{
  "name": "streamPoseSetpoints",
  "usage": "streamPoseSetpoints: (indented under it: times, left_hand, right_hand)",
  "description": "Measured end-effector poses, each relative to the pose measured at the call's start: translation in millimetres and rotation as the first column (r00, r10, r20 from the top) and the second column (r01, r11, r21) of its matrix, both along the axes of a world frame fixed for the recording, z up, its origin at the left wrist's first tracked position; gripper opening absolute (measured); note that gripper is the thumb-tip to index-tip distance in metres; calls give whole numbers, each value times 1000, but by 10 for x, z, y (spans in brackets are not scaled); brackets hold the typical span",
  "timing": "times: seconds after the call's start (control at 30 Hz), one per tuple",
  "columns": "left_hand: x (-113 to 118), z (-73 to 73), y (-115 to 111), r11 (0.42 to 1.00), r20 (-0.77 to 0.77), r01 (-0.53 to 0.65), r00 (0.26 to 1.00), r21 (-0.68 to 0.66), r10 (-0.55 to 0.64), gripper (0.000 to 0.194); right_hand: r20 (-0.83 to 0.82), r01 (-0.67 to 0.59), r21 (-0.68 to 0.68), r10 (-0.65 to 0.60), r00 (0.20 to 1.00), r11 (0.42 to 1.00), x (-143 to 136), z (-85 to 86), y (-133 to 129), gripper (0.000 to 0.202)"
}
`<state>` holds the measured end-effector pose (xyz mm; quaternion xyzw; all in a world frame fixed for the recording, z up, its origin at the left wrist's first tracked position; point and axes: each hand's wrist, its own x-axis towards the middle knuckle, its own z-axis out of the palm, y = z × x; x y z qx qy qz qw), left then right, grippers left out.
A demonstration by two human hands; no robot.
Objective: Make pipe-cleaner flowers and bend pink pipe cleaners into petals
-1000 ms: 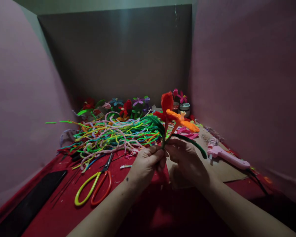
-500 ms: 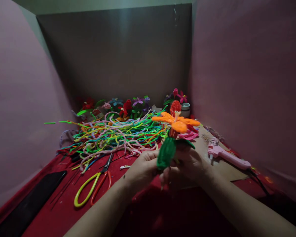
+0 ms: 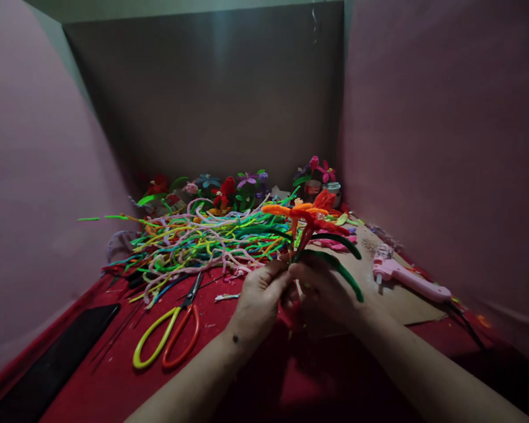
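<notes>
A bunch of fuzzy flowers [image 3: 306, 217], orange and red with long dark green leaves [image 3: 341, 273], stands upright between my hands. My left hand [image 3: 262, 294] pinches its stems with thumb and fingers. Close against it, my right hand [image 3: 324, 294] closes round the lower stems, partly under a drooping leaf. The stem ends are dim and mostly hidden by the fingers. Behind the bunch spreads a tangled pile of coloured pipe cleaners [image 3: 220, 235].
Scissors with yellow and red handles [image 3: 171, 329] lie left of my hands. A black flat object [image 3: 57, 364] is at the far left. To the right, a pink glue gun [image 3: 405, 279] rests on a cardboard sheet [image 3: 417, 314]. Finished flowers [image 3: 247, 182] stand at the back.
The bunch has turned in my hands: the orange flower now tilts left and shows side-on, with red petals and more leaves visible. My left hand has moved slightly, uncovering the scissors' red handle.
</notes>
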<state>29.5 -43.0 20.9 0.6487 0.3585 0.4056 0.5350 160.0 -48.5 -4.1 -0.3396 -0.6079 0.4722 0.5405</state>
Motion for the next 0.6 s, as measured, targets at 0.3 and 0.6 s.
streamPoseSetpoints:
  times: [0.3, 0.6]
  left_hand:
    - [-44, -30, 42, 943, 306, 223, 941, -246, -143, 18]
    - [-76, -55, 62, 697, 504, 630, 749, -342, -430, 21]
  right_hand:
    - [-139, 5, -158, -27, 990, 987, 55, 200, -95, 16]
    - [-286, -176, -227, 107, 952, 958, 125, 70, -68, 17]
